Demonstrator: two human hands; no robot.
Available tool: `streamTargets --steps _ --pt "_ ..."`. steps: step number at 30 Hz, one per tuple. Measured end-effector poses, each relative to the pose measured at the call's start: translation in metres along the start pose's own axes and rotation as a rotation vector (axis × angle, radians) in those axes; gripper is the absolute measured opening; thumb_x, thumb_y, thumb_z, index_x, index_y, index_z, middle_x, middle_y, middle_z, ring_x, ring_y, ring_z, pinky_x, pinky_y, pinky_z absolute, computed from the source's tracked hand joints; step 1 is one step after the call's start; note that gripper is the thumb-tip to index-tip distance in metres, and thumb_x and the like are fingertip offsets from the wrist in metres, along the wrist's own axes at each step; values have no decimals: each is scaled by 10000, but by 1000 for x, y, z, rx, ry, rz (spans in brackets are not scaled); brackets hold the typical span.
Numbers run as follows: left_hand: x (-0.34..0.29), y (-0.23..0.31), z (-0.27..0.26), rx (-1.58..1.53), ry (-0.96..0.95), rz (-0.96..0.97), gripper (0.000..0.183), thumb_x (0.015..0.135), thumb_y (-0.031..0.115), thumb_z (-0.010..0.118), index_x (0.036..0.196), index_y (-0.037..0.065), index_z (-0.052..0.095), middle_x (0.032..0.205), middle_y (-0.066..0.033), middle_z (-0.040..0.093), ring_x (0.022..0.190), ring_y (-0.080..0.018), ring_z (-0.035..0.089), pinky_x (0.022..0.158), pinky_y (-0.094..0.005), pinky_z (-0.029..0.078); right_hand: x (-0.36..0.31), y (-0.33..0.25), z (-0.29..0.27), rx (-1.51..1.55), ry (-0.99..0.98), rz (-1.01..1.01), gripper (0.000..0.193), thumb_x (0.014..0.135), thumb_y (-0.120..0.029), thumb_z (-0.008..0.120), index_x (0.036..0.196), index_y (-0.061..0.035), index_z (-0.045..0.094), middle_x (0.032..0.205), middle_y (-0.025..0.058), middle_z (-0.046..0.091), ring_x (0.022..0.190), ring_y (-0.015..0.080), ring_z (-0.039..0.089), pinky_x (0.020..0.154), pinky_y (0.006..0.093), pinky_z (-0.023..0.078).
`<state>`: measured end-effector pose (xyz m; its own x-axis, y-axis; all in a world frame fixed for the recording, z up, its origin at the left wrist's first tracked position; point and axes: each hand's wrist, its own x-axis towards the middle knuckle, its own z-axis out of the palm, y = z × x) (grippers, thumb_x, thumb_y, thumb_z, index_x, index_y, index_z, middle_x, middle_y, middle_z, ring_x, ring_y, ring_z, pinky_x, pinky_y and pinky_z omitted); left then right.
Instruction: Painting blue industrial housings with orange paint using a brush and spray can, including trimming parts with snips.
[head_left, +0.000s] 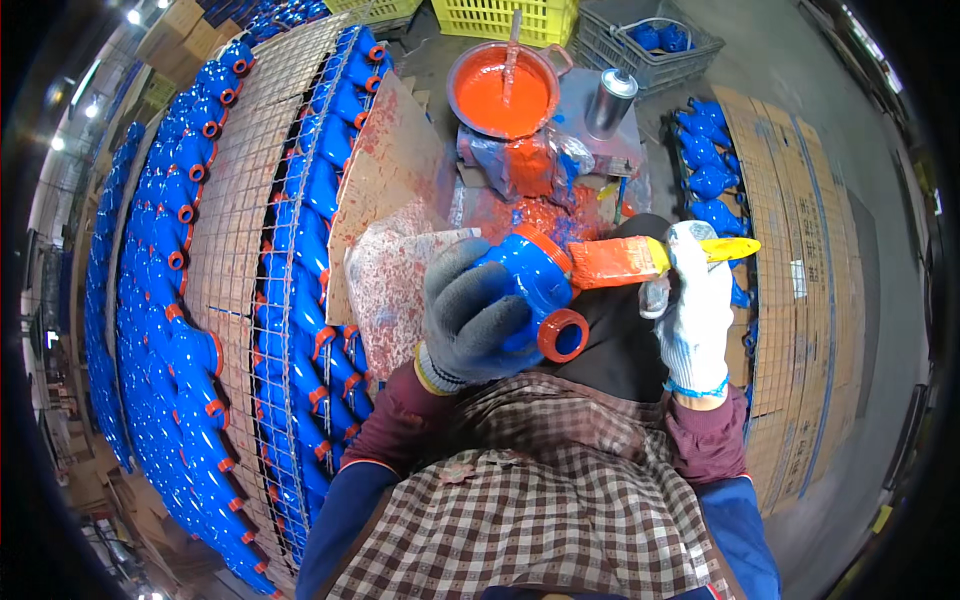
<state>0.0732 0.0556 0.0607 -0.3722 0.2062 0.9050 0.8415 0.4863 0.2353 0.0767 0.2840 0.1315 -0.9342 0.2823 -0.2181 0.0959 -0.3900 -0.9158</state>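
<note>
My left hand (468, 312), in a dark grey glove, is wrapped round a glossy blue valve body (535, 275) with orange-red rims. One open end of the valve body faces me, low on its right side. My right hand (697, 305), in a white knit glove, grips a flat paintbrush (620, 262) by its yellow handle. Orange paint coats the brush head, whose tip is at the right side of the valve body; I cannot tell whether they touch. Beyond my hands stands a pan (456, 95) of orange paint with a paint-smeared stick (512, 65) in it.
A silver spray can (609, 105) stands beside the pan on a paint-stained stand (625, 150). Rows of blue valve bodies (165, 350) and wire mesh (235, 180) fill the left. Cardboard (800, 300) lies at right. Yellow crates (500, 20) and a grey crate (665, 70) are at the back.
</note>
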Motion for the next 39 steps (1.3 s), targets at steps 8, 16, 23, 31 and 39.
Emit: streamTargets --steps 8,16,23,31,39 --pt "3 -2 -8 219 -133 163 603 766 311 793 1308 331 531 1260 -50 508 1092 -366 553 851 -515 527 -5 -2 11 -199 34 -192 147 926 -148 710 989 -40 634 713 30 622 490 54 503 476 213 375" --pt "6 -4 -7 183 -79 126 583 732 260 809 1257 300 559 1193 -68 522 1015 -349 577 738 -483 540 -11 -12 -3 -356 13 -332 191 859 -48 739 1002 -28 615 758 49 640 541 85 551 509 216 433" --pt "10 -2 -7 60 -34 67 643 673 187 846 1248 253 565 1160 -86 545 972 -354 595 705 -471 543 -18 -32 -2 -522 -443 -569 257 743 52 807 966 -15 698 943 94 663 858 193 659 757 315 548" --pt "-7 -3 -4 47 0 -64 715 622 170 862 1267 174 553 1213 -111 549 1082 -371 565 871 -506 509 -35 -43 14 -954 -489 -857 277 729 -42 855 968 -30 715 853 118 712 735 274 676 632 336 517" --pt "-9 17 7 -275 190 -692 972 577 136 887 1406 25 393 1278 -124 515 1151 -287 549 1004 -438 457 -48 -14 3 -1149 -482 -1068 344 618 -47 904 868 -74 668 725 83 655 631 271 612 597 367 476"
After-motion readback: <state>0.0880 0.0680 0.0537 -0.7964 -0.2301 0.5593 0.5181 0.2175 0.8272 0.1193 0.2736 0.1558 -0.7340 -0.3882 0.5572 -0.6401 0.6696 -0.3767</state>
